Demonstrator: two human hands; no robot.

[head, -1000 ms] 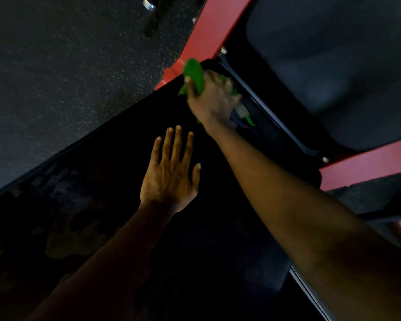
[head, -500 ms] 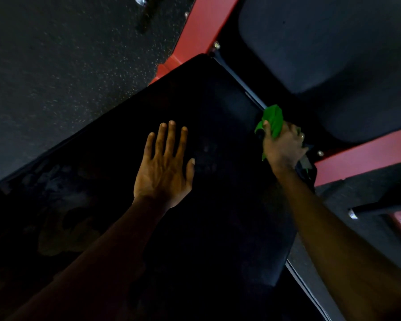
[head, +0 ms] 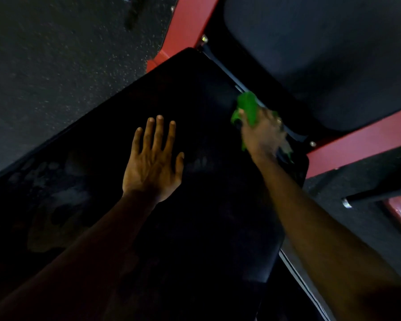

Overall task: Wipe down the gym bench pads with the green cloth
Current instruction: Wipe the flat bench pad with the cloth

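**A:** Where was the green cloth [head: 247, 106] found?

**B:** It was bunched in the right hand [head: 263, 133], with the fingers curled round it. It was pressed to the far end of the long pad [head: 195, 228], just beside the gap before the seat pad [head: 322, 54].

**A:** What had been changed?

**B:** Within a second the cloth had been swept from the corner by the red frame [head: 185, 26] to the right corner. It was then brought partway back (the hand was blurred, so a stroke was judged under way). The left hand [head: 152, 163] had been kept flat on the pad, fingers straight, nothing held.

**A:** And for the task?

**B:** The end edge was judged nearly covered. The smudges [head: 56, 193] nearer the body were judged not yet wiped, and likewise the seat pad.
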